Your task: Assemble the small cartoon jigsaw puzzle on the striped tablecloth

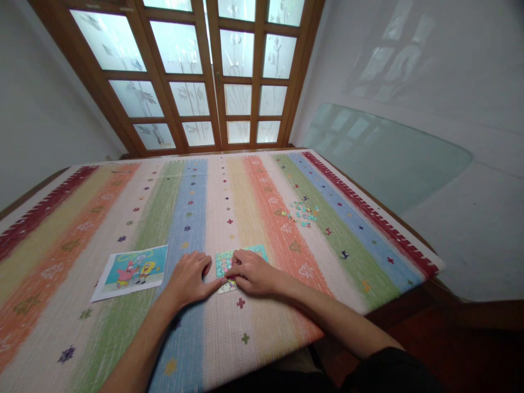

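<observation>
A small, partly assembled jigsaw puzzle [226, 261] lies on the striped tablecloth [286, 305] near the front edge. My left hand [189, 278] rests flat beside it, thumb touching its lower left corner. My right hand [254, 273] lies over the puzzle's right part, fingertips pressing on its pieces. I cannot tell if a piece is pinched under the fingers. A printed cartoon picture [133, 270] lies to the left of my left hand.
A scatter of several loose puzzle pieces [302, 212] lies farther back on the right. The table's right edge drops to a dark floor [450, 333]. A glass pane [385, 153] leans on the right wall. Wooden glazed doors [204, 76] stand behind the table.
</observation>
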`<state>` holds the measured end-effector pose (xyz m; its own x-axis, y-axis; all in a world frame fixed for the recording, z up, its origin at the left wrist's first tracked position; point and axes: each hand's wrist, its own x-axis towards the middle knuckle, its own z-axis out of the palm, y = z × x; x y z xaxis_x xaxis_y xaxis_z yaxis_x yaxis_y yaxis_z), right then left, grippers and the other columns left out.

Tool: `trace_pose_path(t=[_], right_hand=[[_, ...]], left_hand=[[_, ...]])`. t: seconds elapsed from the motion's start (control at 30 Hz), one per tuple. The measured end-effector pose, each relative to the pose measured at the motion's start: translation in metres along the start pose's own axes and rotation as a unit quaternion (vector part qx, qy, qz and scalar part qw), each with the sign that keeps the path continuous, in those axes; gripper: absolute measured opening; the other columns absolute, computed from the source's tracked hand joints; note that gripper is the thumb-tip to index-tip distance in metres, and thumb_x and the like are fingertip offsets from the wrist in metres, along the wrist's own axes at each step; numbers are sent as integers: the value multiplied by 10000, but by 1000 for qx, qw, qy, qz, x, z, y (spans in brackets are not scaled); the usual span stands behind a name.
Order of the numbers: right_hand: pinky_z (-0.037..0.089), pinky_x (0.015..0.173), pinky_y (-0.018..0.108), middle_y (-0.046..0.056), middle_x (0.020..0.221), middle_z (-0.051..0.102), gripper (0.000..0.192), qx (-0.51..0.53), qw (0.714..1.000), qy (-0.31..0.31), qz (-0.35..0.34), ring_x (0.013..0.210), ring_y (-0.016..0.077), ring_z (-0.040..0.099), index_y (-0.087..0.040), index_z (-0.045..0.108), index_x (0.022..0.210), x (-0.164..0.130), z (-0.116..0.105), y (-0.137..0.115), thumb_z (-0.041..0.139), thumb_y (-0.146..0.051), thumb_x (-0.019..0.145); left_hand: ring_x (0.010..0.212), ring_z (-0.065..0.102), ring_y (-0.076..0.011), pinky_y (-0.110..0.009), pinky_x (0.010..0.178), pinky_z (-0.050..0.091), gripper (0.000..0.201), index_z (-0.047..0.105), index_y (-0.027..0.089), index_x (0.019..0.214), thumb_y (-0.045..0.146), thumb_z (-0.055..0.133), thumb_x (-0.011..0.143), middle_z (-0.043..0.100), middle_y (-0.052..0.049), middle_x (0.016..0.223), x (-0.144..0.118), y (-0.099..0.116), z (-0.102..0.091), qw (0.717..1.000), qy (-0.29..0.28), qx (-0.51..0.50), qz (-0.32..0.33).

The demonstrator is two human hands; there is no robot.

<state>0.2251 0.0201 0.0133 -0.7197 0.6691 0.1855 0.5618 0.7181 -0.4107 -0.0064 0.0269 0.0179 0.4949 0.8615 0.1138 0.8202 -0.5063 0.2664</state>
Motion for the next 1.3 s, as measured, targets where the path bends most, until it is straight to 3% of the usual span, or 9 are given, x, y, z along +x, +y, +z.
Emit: trace_pose_path(t=[1.3], right_hand=[[410,792,330,82,942,616,256,0,1000,1,16,900,214,534,-179,782,1092,-1,2,-1,601,-144,914]], left_hand=[[681,513,-224,-354,687,328,496,414,234,650,657,594,836,547,-24,679,-1,-2,3,1000,-3,-17,-7]])
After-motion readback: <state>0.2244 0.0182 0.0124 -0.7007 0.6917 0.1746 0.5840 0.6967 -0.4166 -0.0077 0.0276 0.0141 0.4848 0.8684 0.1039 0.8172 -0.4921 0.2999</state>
